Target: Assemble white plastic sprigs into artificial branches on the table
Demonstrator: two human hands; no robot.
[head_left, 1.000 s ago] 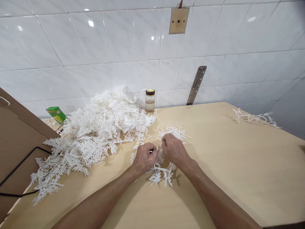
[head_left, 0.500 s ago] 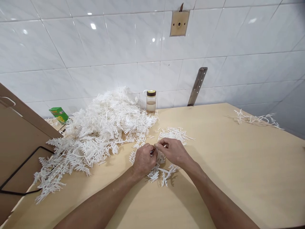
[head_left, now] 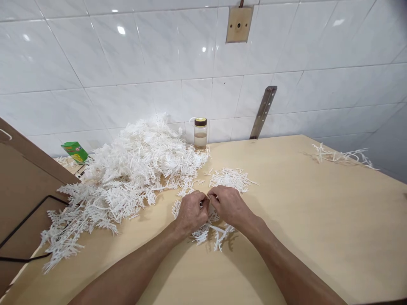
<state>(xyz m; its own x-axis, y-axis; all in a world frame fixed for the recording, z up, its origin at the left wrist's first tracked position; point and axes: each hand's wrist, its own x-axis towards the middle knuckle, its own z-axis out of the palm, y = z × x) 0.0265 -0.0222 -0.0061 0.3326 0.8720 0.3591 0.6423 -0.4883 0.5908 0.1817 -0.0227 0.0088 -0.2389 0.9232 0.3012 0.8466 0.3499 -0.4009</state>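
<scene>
My left hand (head_left: 192, 212) is closed, with its knuckles up, near the middle of the table. A small dark bit shows between its thumb and fingers, too hidden to name. Fingertip to fingertip with it, my right hand (head_left: 230, 204) is closed in a pinch; what it pinches is hidden. White branched sprigs (head_left: 219, 237), like plastic foliage, show below and between the hands. Behind my right hand lies a small heap of short white pieces (head_left: 232, 178). To the left spreads a large pile of white sprigs (head_left: 140, 159).
A bottle of liquid with a dark lid (head_left: 200, 133) stands by the tiled wall. At the left are a green box (head_left: 75, 151) and a brown panel (head_left: 28, 178) with a black bar. More white stems (head_left: 343, 156) lie at the table's (head_left: 318, 220) far right.
My right fingers have curled in more and sit lower beside the left fingertips. My left hand stays almost in place. The view has shifted slightly.
</scene>
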